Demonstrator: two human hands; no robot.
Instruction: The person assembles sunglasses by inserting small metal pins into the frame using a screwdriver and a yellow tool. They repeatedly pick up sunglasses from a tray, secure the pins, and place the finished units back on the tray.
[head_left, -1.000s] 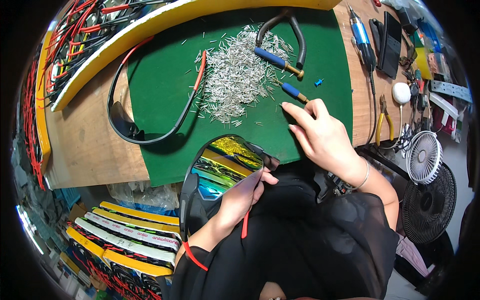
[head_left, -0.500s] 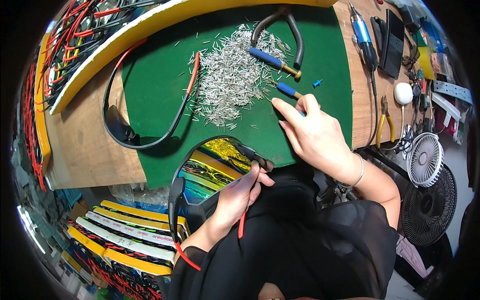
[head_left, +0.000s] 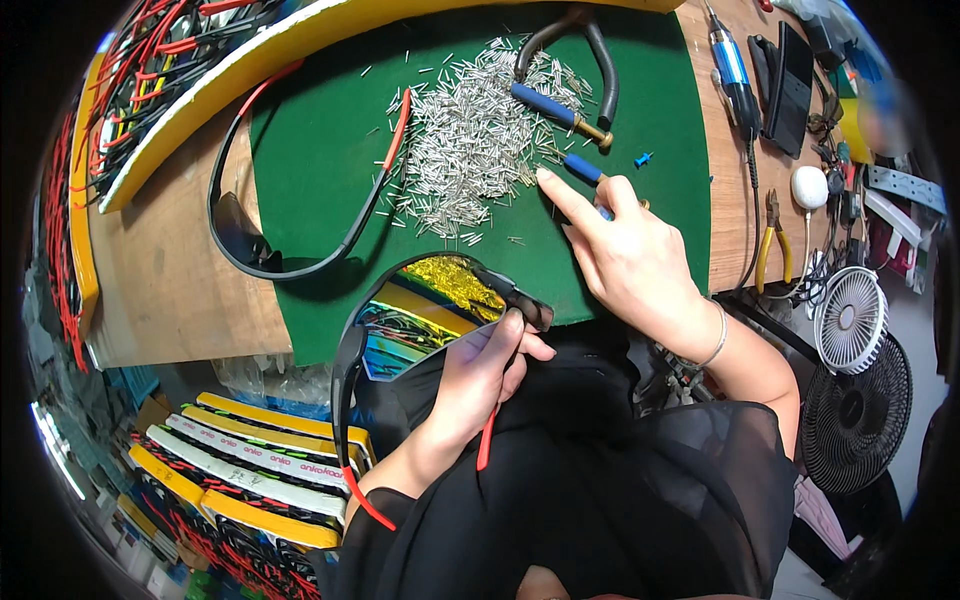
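My left hand [head_left: 484,375] grips a pair of wraparound sunglasses [head_left: 420,310] by one end of the front, between thumb and fingers. Its mirrored lens reflects yellow and blue, and its dark temples end in red tips. My right hand [head_left: 640,265] reaches over the green mat, index finger stretched to the near right edge of a heap of small silver pins [head_left: 465,140]. The thumb is apart from it; the other fingers are partly hidden. Beside them lies a blue-handled screwdriver [head_left: 583,167]. A blue bit [head_left: 604,212] shows under the fingers; I cannot tell whether it is held.
Another blue-handled screwdriver [head_left: 545,104] and dark-handled pliers [head_left: 603,75] lie by the heap. Another pair of sunglasses [head_left: 290,272] rests left. Right are a blue pushpin [head_left: 643,159], a blue electric screwdriver [head_left: 735,80], yellow pliers [head_left: 772,240] and fans [head_left: 850,310]. Racked glasses [head_left: 250,460] stand lower left.
My right hand has moved slightly forward, its index finger now at the edge of the pin heap. The left hand keeps its hold on the sunglasses; the whole view has shifted a little.
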